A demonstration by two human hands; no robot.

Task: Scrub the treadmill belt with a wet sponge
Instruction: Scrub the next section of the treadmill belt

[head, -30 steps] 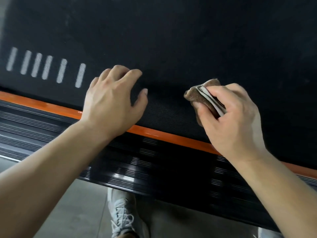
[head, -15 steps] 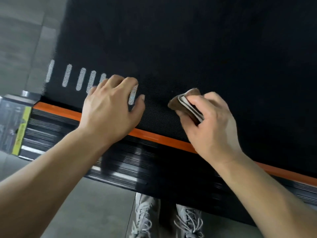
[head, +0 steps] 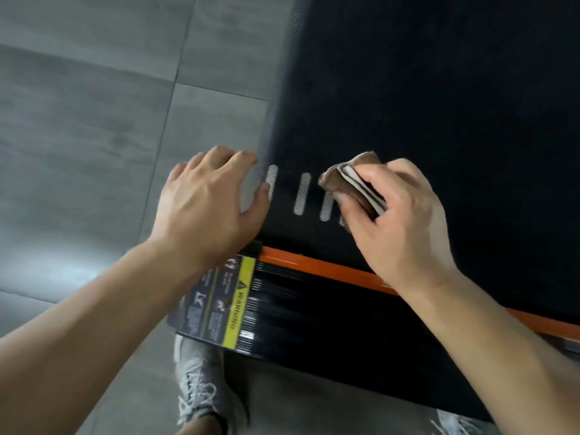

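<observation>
Gripping a folded sponge (head: 345, 180), the right hand (head: 405, 221) holds it on the belt (head: 439, 105). Its long end points at the open left hand (head: 207, 208).

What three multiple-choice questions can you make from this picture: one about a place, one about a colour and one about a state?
1. Where is the sponge?
A. in a bucket
B. in the right hand, over the belt
C. on a shelf

2. What colour is the strip beside the belt?
A. green
B. white
C. orange

3. What is the right hand doing?
A. it grips the sponge
B. it lies open and flat
C. it makes an empty fist

Answers:
1 B: the hand holds the sponge above the black belt.
2 C: the strip along the belt's near edge is bright orange.
3 A: the thumb and fingers are wrapped round the folded sponge.
</observation>
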